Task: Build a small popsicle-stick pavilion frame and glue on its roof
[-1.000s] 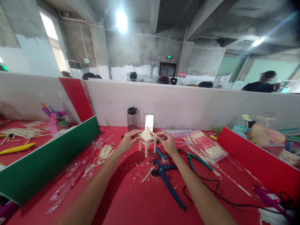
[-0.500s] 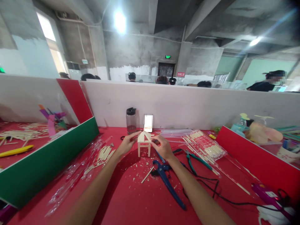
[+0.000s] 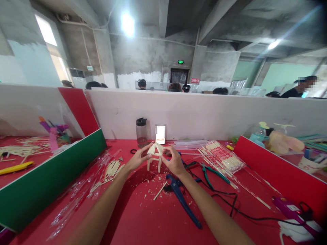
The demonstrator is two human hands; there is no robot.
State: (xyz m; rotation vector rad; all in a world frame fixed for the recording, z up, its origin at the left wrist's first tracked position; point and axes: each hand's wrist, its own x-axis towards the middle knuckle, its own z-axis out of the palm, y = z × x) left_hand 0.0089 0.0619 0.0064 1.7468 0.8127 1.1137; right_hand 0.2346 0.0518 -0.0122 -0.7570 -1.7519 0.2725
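Stick model: peaked roof on legs, upright between both hands' fingers.
Left hand: thumb and fingers parted at the roof's edge; cannot tell whether clamped.
Right hand: curled at the opposite edge, grip likewise unclear.
Red sign: far beyond the fingers, characters too small to read.
Plastic packet: right of the right fingers, holding sticks.
Lidded bottle: behind the left fingers, contents unclear.

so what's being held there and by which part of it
The small stick house, by the sides of its roof: left hand at one, right hand at the other.
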